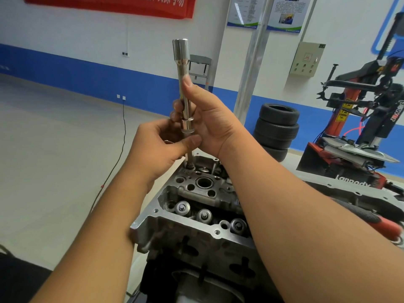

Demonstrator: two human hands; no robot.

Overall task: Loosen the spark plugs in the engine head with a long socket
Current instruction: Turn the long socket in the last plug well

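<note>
Left hand [162,142] and right hand [204,115] gripping upright long socket [183,68], engine head [196,204] below

- White wall [91,38] with a blue band [65,73] along its base
- Red banner [113,5] at the top, two posters [265,12] to its right
- Pale floor [54,138] crossed by a black cable [122,136]
- Stacked tyres [276,130] beside a red and black tyre changer [358,119]
- Beige control box [307,59] on the wall
</note>
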